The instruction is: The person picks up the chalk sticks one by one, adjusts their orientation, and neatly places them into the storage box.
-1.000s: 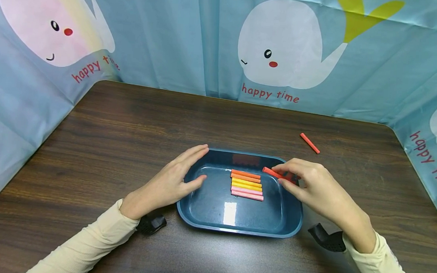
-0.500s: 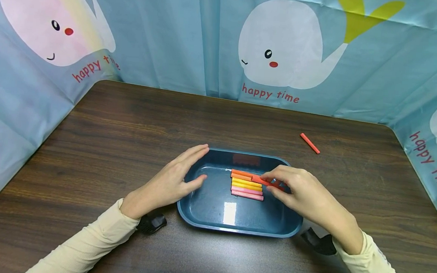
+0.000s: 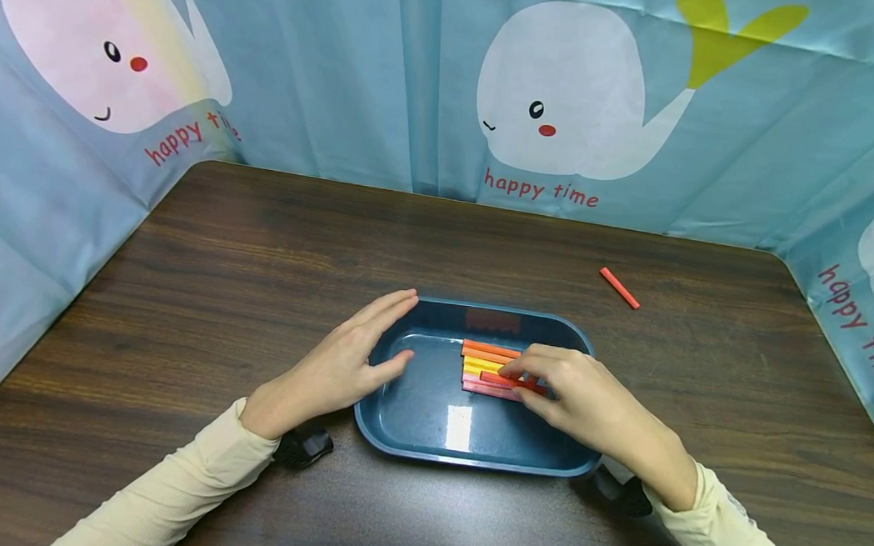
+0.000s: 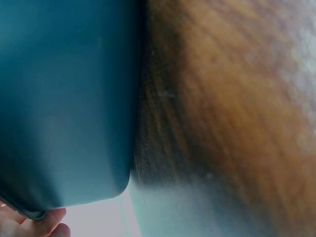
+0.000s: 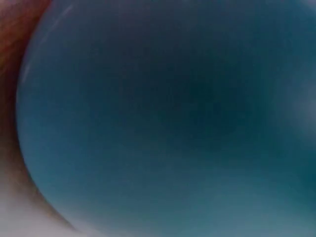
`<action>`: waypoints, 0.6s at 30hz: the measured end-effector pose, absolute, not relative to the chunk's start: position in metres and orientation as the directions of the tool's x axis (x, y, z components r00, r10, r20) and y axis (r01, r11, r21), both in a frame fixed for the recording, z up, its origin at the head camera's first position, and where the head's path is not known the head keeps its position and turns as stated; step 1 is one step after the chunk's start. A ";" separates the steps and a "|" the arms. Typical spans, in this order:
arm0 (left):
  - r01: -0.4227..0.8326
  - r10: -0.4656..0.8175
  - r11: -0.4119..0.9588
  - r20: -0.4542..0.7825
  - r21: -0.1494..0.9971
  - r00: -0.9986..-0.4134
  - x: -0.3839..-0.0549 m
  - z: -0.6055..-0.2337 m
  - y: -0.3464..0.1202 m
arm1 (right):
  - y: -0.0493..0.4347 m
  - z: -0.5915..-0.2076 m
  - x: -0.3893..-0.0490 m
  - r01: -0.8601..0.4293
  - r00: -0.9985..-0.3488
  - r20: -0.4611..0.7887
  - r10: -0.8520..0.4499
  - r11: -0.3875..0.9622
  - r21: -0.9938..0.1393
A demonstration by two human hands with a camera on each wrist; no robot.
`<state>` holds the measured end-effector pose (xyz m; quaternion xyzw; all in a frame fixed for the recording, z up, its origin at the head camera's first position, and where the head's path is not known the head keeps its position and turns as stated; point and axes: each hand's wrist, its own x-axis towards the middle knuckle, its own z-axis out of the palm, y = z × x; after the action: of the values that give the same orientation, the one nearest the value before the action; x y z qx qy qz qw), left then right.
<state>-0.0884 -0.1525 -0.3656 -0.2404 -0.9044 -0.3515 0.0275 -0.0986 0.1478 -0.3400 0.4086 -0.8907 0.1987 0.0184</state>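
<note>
A dark blue tray [image 3: 414, 449] stands on the table; its outer wall [image 4: 74, 108] fills much of the left wrist view. My left hand [image 3: 333, 367] rests at its left rim, fingers fairly straight and thumb above the inside. Over the tray, my right hand [image 3: 580, 394] pinches a red chalk stick [image 3: 491, 378] between thumb and fingers. The stick lies across a side-by-side row of orange, yellow and pink chalk sticks [image 3: 481, 348], partly covering it. Whether it touches them I cannot tell. In the right wrist view only the blurred tray wall [image 5: 123, 123] shows.
Another red chalk stick [image 3: 620, 288] lies on the brown wooden table [image 3: 274, 238] behind the tray to the right. A light blue curtain [image 3: 359, 76] printed with whales hangs along the table's back and sides.
My right hand has carried the red chalk stick left and toward me, from the tray's back right corner to above the row. The left hand and tray have stayed put.
</note>
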 end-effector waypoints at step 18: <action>0.460 0.417 0.636 0.225 0.620 -0.880 -0.088 -0.366 -0.154 | 0.131 -0.348 -0.098 -0.741 -0.643 0.080 -0.762 0.592 -0.316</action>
<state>-0.0881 -0.1535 -0.3664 -0.2426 -0.9040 -0.3508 0.0302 -0.0978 0.1309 -0.3477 0.4215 -0.8916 0.1622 -0.0318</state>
